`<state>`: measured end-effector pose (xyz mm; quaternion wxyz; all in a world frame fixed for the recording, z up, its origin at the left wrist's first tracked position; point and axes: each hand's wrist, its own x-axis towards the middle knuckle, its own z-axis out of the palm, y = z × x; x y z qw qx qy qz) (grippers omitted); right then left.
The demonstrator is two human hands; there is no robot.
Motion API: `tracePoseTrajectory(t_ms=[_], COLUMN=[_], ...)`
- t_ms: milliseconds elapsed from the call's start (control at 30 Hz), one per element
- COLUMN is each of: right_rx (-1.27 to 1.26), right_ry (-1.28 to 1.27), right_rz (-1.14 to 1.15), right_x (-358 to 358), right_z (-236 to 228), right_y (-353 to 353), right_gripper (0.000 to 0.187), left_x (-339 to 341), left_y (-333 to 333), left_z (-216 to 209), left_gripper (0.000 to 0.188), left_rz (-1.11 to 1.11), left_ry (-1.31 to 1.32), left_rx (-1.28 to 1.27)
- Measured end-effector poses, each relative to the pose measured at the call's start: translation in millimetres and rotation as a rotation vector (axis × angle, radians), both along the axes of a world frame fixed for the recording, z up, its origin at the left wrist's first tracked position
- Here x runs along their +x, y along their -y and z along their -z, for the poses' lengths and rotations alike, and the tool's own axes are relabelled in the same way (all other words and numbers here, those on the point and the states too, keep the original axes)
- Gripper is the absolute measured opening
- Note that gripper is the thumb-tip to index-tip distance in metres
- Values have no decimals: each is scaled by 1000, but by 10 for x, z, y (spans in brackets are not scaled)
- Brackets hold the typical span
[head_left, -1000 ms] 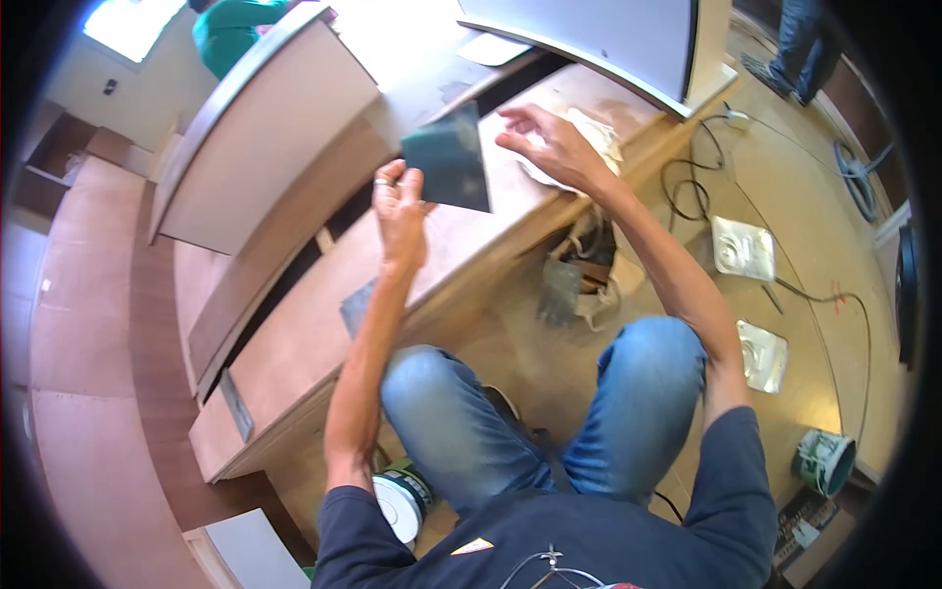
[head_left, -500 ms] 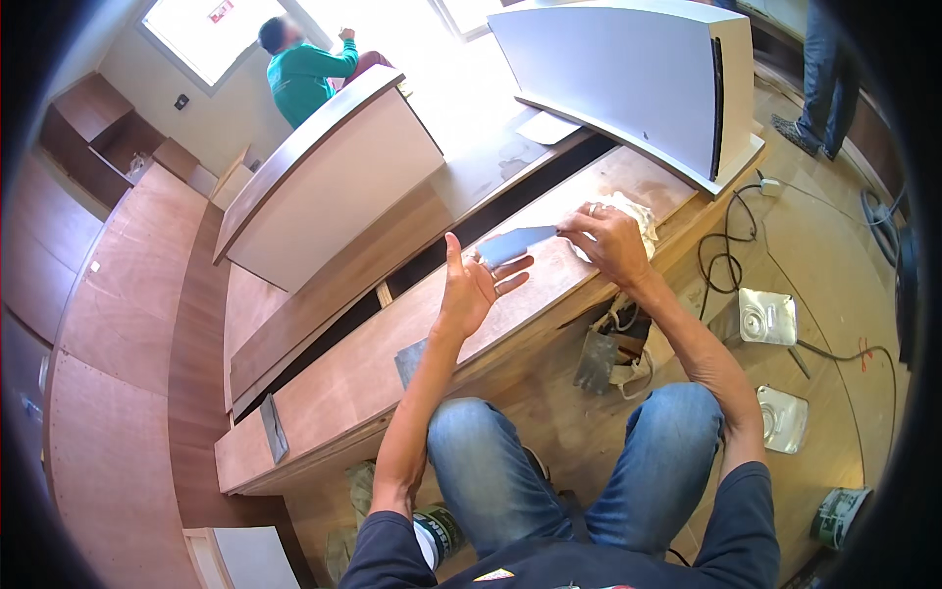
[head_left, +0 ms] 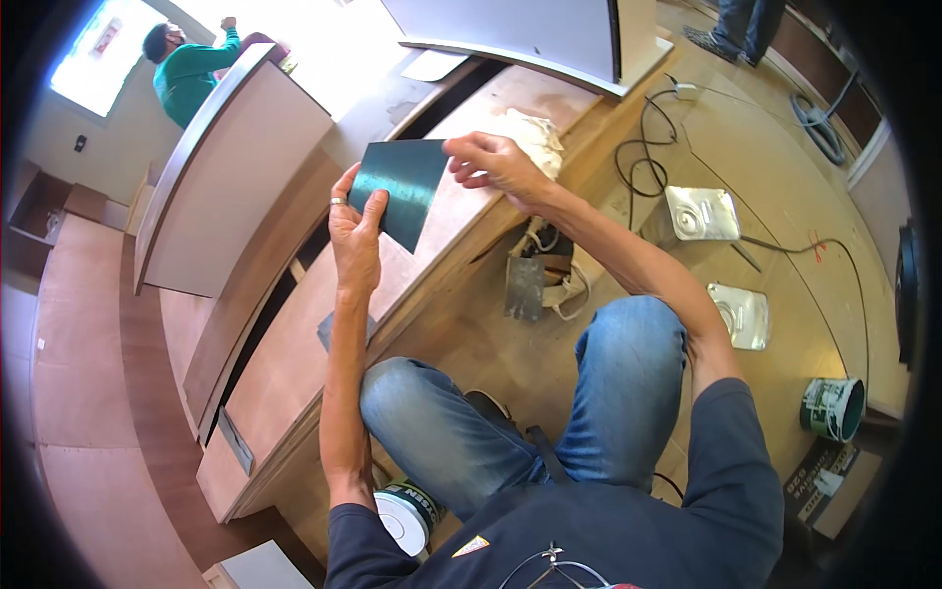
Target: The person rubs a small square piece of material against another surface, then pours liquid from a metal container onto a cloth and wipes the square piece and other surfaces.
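Observation:
My left hand [head_left: 355,231] is closed on a thin, dark green sheet [head_left: 397,187] with straight edges, thumb on its near face and fingers behind. It is held tilted above a long wooden bench [head_left: 285,393]. My right hand [head_left: 496,167] is at the sheet's upper right corner, fingers loosely bent and a little apart; whether the fingertips touch the edge is hard to tell. Beyond that hand a crumpled white cloth [head_left: 530,137] lies on the bench. Two flat grey pieces rest on the bench, one [head_left: 339,332] partly behind my left forearm, another [head_left: 235,442] at the near left end.
Below the bench's front edge sits a tool with a grey square plate [head_left: 524,289]. Silver trays [head_left: 703,213], black cable [head_left: 643,147] and a green can [head_left: 832,408] are on the right floor. Another can [head_left: 402,520] stands by my left leg. A person in green [head_left: 191,79] sits far left.
The view has shifted right. The sheet has turned from nearly edge-on to showing its broad face; my left hand has gone from spread fingers to gripping it, and my right fingers have loosened.

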<state>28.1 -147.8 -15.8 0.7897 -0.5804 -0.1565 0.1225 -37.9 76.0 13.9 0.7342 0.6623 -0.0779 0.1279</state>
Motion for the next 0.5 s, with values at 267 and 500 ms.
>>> tracePoseTrajectory(t_ms=[267, 500], right_rx=[-60, -214], right_ry=[60, 62], right_rz=[-58, -66], right_x=[-13, 38], right_z=[92, 90], right_y=[-26, 130], right_gripper=[31, 31], left_x=[-60, -91], left_y=[41, 56], left_z=[-38, -60], left_gripper=[42, 41], left_rz=[-68, -129], left_ry=[62, 75], left_rx=[222, 256])
